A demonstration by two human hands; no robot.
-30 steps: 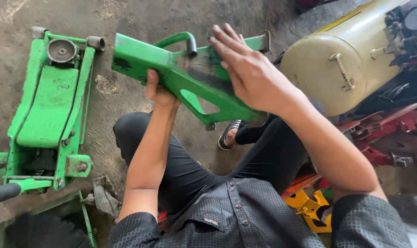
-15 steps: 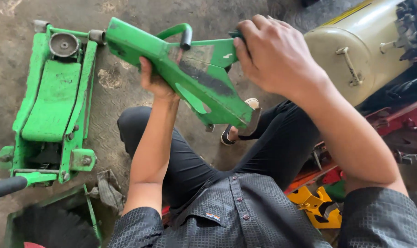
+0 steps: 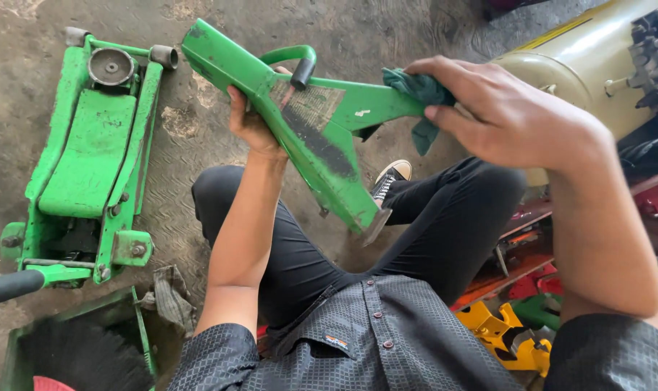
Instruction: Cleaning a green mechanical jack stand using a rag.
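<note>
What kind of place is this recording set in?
Most likely a vehicle repair workshop: a green hydraulic floor jack lies on the stained concrete floor, a cream metal compressor tank stands nearby, and both hands work on a green steel frame part.

- A green floor jack [image 3: 90, 159] lies on the concrete floor [image 3: 198, 152], well left of the grip.
- A cream-coloured tank [image 3: 582, 80] stands just right of it.
- A grey rag [image 3: 171, 295] lies below-left.
- Yellow and red metal parts [image 3: 506, 329] lie below-right.
</note>
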